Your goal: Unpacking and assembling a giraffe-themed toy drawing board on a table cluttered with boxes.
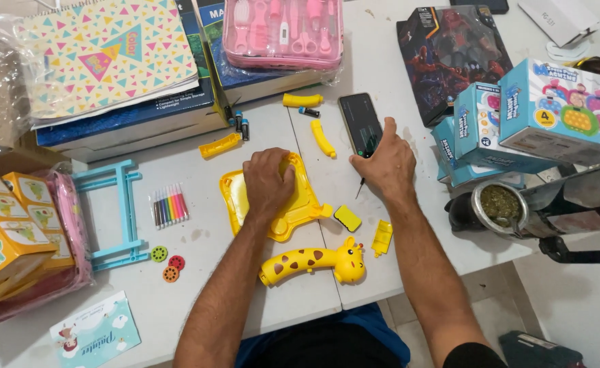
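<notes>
The white bench point(177, 300) carries many things. At its far left lies a big spiral pad with a cover of coloured triangles point(102, 54), on top of a stack of flat blue and white boxes point(129, 119). Beside it stands a pink clear case with small care tools point(283, 31). On the right side are a dark box with a red figure printed on it point(446, 58) and three light blue cardboard boxes with a picture of a bubble game point(562, 112), piled against each other. At the left edge there are two orange cardboard boxes point(7, 218), resting on a pink plastic package point(65, 225). Near them lies a light blue plastic frame point(116, 215), and at the near edge a light blue card with clouds point(95, 334).

In the middle lies the yellow plastic board point(293, 204). The left hand point(269, 180) presses flat on it, fingers curled over its top. The right hand point(385, 163) is closed around a thin dark screwdriver point(360, 185), just beside a black phone point(360, 123). Below the board lies a yellow giraffe-shaped plastic piece with brown spots point(313, 262).

Smaller things: one row of coloured felt pens point(170, 206), three curved yellow plastic pieces point(303, 100), three small batteries point(242, 126), three small round discs point(167, 262), and two small yellow parts point(364, 228)
</notes>
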